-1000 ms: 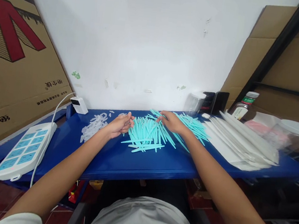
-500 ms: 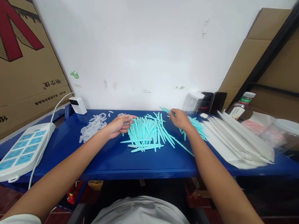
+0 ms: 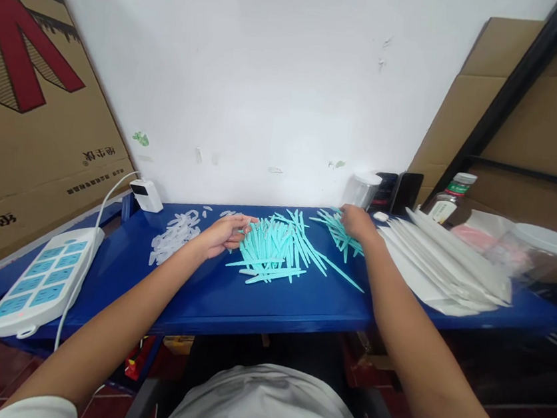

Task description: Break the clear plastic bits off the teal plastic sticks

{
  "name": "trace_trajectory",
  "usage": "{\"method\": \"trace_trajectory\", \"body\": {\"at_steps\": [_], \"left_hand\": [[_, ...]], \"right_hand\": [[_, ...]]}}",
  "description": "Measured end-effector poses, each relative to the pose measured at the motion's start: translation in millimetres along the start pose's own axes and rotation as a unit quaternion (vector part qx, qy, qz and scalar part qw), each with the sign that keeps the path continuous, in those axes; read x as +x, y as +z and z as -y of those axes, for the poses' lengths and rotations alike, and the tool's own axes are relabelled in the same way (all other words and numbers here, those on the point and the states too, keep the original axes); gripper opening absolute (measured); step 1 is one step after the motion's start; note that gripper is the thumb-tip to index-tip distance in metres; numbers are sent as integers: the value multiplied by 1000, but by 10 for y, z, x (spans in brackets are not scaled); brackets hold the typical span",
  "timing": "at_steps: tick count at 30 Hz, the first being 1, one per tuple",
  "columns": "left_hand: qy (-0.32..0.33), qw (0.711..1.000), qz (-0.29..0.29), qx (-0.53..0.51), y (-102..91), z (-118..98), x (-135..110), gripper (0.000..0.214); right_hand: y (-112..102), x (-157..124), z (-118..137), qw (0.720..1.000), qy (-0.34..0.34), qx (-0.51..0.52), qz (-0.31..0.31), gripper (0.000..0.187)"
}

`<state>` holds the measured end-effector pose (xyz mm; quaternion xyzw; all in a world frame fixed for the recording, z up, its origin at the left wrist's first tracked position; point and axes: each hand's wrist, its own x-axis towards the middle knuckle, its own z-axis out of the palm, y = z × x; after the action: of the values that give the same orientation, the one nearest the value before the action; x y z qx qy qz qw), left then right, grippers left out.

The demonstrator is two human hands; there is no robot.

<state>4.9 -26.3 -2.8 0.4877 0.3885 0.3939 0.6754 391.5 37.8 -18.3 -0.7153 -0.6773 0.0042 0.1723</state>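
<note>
You see all this through one camera worn on your head, facing forward and down. It looks over your pale grey-white cloth shirt (image 3: 266,409), which fills the bottom middle, onto the blue flat-topped table (image 3: 247,306), and meets the smooth white wall (image 3: 282,89) behind it. Your bare left hand (image 3: 228,235) and bare right hand (image 3: 357,223) fall near mid-picture, within arm's reach of the lens. Your wide view runs from the brown printed cardboard box (image 3: 79,146) on the left to the slanting black straight post (image 3: 513,95) on the right.
</note>
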Motion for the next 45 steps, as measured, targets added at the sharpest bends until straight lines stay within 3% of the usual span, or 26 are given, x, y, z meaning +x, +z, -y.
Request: {"method": "trace_trajectory", "body": {"at_steps": [6,11,14,16,21,23,26,30,32,34,36,38,41,45], "left_hand": [[-1,1000,7,-7,13,-1,-4,27],[2,1000,5,-11,-4,-1,7,26],[0,1000,10,-15,-20,10,15,26],[-2,1000,14,-16,-28,16,18,27],[0,1000,18,-4,-24,17,10,27],[1,1000,15,2,-11,12,0,26],[0,1000,5,10,11,4,-19,28],[11,999,2,49,26,0,-35,31],[21,997,6,77,30,-4,-39,31],[25,995,11,95,39,-9,-43,31],[32,994,15,100,50,-11,-48,32],[47,994,12,101,58,-4,-50,33],[80,990,-13,112,47,28,-34,39],[96,986,-70,114,7,74,12,47]], "right_hand": [[-33,-2,-5,1000,-9,16,-16,41],[-215,-17,-25,992,-10,65,-109,41],[-362,-59,-100,989,35,50,-133,30],[-438,-98,-168,993,62,24,-94,26],[-516,-169,-254,986,47,-11,159,35],[-511,-175,-243,979,34,-22,201,36],[-486,-174,-223,977,17,-36,210,28],[-489,-183,-245,986,26,-24,165,13],[-521,-187,-263,996,35,-12,76,14],[-558,-184,-254,997,55,13,-52,18],[-576,-179,-186,982,56,79,-164,27],[-559,-187,-34,961,16,184,-208,35],[-467,-267,336,936,-74,303,-162,37],[-284,-488,879,902,-214,375,-5,31]]}}
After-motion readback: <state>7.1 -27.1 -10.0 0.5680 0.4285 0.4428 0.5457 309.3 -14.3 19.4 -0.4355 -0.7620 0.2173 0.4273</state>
